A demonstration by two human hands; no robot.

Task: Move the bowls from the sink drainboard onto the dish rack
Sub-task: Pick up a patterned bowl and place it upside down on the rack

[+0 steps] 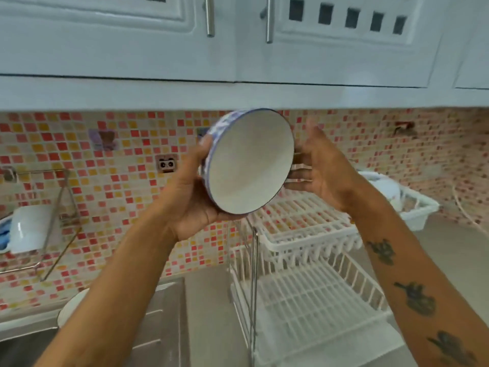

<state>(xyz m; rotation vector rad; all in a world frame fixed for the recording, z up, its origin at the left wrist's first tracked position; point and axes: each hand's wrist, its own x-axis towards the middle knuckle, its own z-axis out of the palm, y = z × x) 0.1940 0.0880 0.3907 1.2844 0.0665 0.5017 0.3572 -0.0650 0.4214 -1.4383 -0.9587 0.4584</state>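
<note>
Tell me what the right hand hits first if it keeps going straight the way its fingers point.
The right hand points left, fingers spread; the blue-rimmed bowl held tilted in the left hand is first in line. Its fingertips already look at or behind the rim, though depth is unclear.

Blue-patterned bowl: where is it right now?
Head view, centre: the blue-patterned bowl is held up on edge between the left hand and right hand, above the white dish rack, in front of the tiled backsplash.

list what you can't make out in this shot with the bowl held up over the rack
- Head view: the bowl covers most of the right hand's fingers, so its contact is unclear.
- The white dish on the drainboard is mostly behind the left forearm.
- The basket's contents are blurred.
</note>
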